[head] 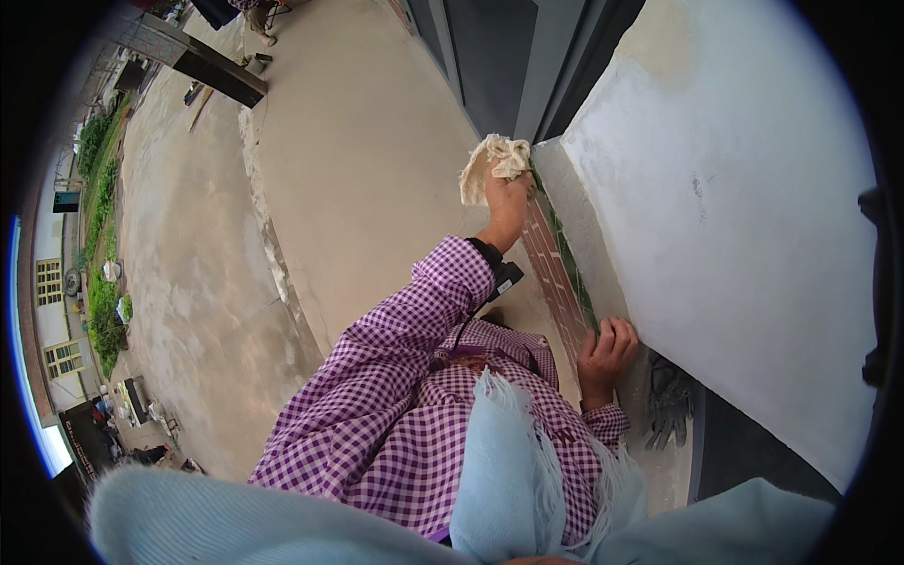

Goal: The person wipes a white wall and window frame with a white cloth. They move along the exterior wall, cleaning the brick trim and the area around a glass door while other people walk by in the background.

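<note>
A crumpled cream cloth (494,159) is gripped in my left hand (510,198), which reaches out to the far end of a grey ledge (583,226). The cloth lies by the ledge's corner, close to the foot of a dark grey door frame (540,78). Green edging (565,258) runs along the ledge, above red brick-pattern facing (551,282). My right hand (607,357) rests on the near part of the ledge, thumb apart from the bent fingers, holding nothing. Dark grey gloves (667,402) lie just right of it.
A white wall (734,191) rises right of the ledge. Concrete floor (353,141) spreads to the left, with a rough seam (272,247) across it. A pillar (219,74) stands at upper left; beyond it is part of a seated person (261,21). Green plants (102,311) line the far left.
</note>
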Motion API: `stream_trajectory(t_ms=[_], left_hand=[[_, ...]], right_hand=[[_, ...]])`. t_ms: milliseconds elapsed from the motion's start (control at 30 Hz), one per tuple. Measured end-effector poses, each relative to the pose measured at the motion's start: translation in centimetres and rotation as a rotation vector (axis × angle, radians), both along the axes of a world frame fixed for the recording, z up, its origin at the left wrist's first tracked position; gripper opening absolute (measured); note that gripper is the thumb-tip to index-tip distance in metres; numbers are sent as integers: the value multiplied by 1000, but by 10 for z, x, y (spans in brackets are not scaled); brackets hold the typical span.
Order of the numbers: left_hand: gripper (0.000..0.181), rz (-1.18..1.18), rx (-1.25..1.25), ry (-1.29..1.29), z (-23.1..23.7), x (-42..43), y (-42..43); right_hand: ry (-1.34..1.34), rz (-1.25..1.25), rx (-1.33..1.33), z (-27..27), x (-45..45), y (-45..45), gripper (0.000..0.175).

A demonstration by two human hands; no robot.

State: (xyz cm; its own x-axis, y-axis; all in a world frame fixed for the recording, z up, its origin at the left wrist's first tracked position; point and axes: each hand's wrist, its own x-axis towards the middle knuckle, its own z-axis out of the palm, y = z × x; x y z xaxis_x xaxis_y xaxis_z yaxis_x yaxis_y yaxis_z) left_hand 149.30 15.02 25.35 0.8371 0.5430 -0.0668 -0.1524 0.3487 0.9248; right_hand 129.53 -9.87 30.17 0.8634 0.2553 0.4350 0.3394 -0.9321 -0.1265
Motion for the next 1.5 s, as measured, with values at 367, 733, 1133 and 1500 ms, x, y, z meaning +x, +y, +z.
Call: stream_trajectory(t_ms=[367, 733, 1133, 1500], left_hand=[[24, -434, 91, 105, -4, -90, -9], [25, -454, 284, 40, 55, 44, 44], [72, -1002, 713, 366, 34, 116, 60], [35, -350, 232, 242, -6, 43, 47]], right_hand=[[34, -4, -16, 4, -6, -5, 31], [16, 19, -33, 1, -3, -7, 33], [-14, -2, -78, -1, -1, -8, 31], [6, -2, -102, -2, -1, -11, 36]])
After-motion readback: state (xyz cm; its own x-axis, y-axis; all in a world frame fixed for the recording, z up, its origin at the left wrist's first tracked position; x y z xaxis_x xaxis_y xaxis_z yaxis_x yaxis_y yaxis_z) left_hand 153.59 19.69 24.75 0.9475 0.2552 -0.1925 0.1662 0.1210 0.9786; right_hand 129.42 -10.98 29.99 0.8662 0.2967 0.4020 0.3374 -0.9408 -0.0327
